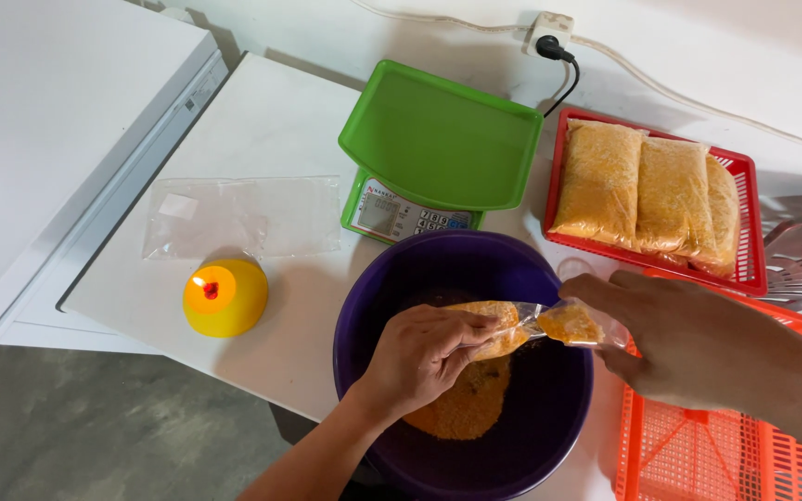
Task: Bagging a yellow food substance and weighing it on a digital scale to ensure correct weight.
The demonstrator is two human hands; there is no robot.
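Over a purple bowl (373, 306), both hands hold a small clear plastic bag (531, 323) partly filled with orange crumbs. My left hand (419, 357) grips the bag's left end, its fingers wrapped round it. My right hand (688, 339) pinches the bag's right end, which bulges with crumbs. A heap of orange crumbs (466, 404) lies at the bottom of the bowl, right under the bag.
A green scale (438, 139) stands behind the bowl. A red basket (746, 223) at the right holds filled crumb bags (642, 195). An orange basket (716, 450) sits at the lower right. Flat clear bags (238, 215) and a lit yellow candle holder (224, 297) lie to the left.
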